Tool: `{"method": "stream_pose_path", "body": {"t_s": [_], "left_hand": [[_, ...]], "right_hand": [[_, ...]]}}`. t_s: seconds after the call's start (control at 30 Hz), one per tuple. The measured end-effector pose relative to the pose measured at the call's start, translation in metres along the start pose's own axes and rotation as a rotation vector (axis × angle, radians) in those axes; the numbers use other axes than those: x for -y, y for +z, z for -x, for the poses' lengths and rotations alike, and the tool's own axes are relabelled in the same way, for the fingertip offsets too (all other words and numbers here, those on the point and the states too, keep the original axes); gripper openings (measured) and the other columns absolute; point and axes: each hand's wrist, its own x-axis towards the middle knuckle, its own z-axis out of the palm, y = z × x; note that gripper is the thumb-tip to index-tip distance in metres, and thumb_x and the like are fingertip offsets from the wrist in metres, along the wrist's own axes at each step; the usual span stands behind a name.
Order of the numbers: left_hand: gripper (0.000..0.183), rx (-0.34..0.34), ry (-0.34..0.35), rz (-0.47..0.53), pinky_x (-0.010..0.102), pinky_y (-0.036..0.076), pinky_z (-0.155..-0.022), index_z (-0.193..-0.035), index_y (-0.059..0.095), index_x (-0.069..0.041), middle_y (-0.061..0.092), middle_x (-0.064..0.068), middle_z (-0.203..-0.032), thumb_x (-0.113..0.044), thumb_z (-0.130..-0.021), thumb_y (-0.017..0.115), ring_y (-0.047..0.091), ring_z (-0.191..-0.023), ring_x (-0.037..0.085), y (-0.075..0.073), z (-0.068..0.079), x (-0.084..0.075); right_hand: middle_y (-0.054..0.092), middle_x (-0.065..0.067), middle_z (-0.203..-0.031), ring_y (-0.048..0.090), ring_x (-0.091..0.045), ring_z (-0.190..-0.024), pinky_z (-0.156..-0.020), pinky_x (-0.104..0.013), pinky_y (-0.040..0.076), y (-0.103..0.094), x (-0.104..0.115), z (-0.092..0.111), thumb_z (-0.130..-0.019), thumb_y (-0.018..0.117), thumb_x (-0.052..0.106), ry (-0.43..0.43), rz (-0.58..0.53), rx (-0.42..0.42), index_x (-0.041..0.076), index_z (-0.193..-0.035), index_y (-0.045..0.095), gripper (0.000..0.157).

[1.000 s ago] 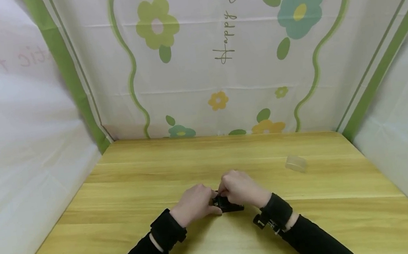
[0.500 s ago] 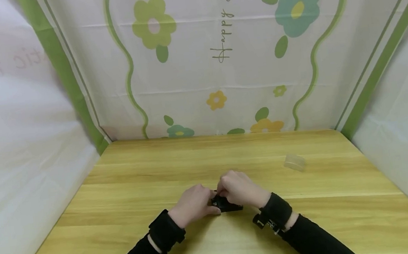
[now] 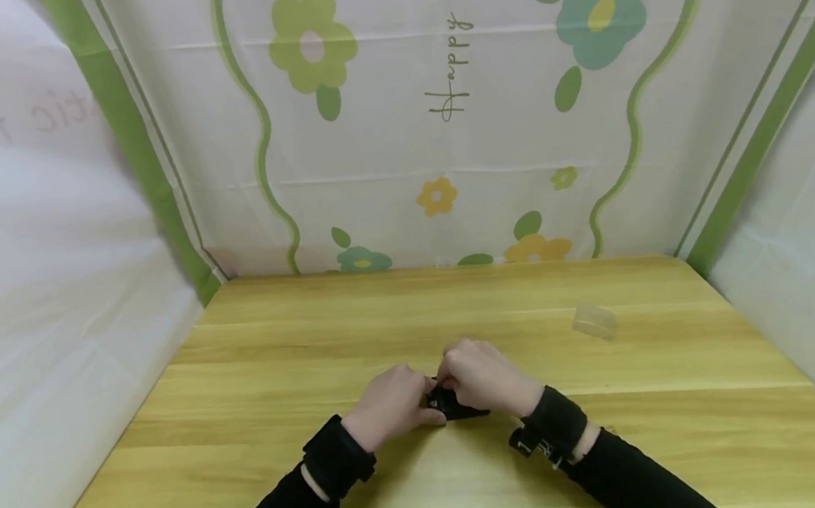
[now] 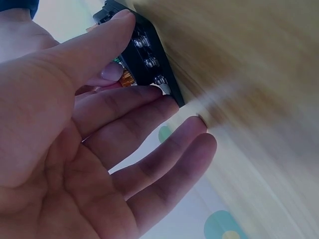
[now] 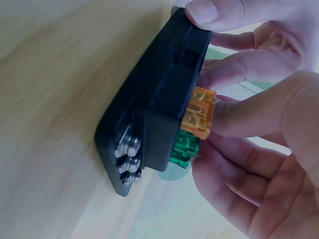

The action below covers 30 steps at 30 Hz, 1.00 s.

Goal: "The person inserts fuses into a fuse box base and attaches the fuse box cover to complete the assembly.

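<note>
A black fuse block (image 5: pixel 154 114) rests on the table, with metal screw terminals along its end. My left hand (image 3: pixel 392 406) grips one end of it, thumb on one side and fingertips on the other. An orange blade fuse (image 5: pixel 199 115) stands in the block's top beside a green blade fuse (image 5: pixel 184 148). With thumb and fingertips, my right hand (image 3: pixel 484 378) pinches at the orange fuse from above. In the left wrist view, most of the fuses is hidden behind my left thumb and fingers.
A small clear plastic container (image 3: pixel 595 322) lies on the wooden table (image 3: pixel 295 325) to the far right of the hands. A white floral cloth (image 3: pixel 379 140) hangs along the table's back edge, and plain white cloth walls close both sides.
</note>
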Motion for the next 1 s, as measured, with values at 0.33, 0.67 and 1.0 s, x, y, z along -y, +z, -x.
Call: {"method": "stream_pose_path", "body": {"t_s": [0.33,0.67,1.0], "left_hand": [[0.023,-0.004,0.013,-0.001,0.017,0.023,-0.050,-0.087,0.070,-0.013,0.031,-0.011,-0.055,-0.034,-0.080,0.075,0.031,-0.050,0.003,-0.0002,-0.0016,-0.0004],[0.021,-0.004,0.004,-0.003,0.017,0.025,-0.049,-0.085,0.069,-0.015,0.036,-0.011,-0.056,-0.034,-0.079,0.076,0.032,-0.050,0.002,-0.0003,-0.0002,-0.0023],[0.020,0.006,0.002,0.011,0.017,0.024,-0.048,-0.085,0.068,-0.015,0.033,-0.011,-0.056,-0.034,-0.081,0.075,0.032,-0.049,0.002,-0.0011,-0.0002,-0.0025]], "right_hand": [[0.061,0.004,-0.075,0.057,-0.008,-0.067,-0.060,-0.015,0.042,-0.0029,0.0005,0.0007,-0.079,0.069,-0.002,0.011,-0.017,0.006,0.013,-0.081,0.075,0.016],[0.052,0.007,-0.070,0.049,-0.005,-0.060,-0.054,-0.014,0.038,0.0010,-0.0002,0.0011,-0.078,0.067,-0.002,-0.005,-0.015,-0.007,0.013,-0.076,0.073,0.016],[0.053,0.007,-0.070,0.050,-0.005,-0.062,-0.056,-0.015,0.039,0.0009,-0.0007,0.0022,-0.079,0.068,-0.001,0.005,-0.012,-0.016,0.014,-0.077,0.073,0.016]]}}
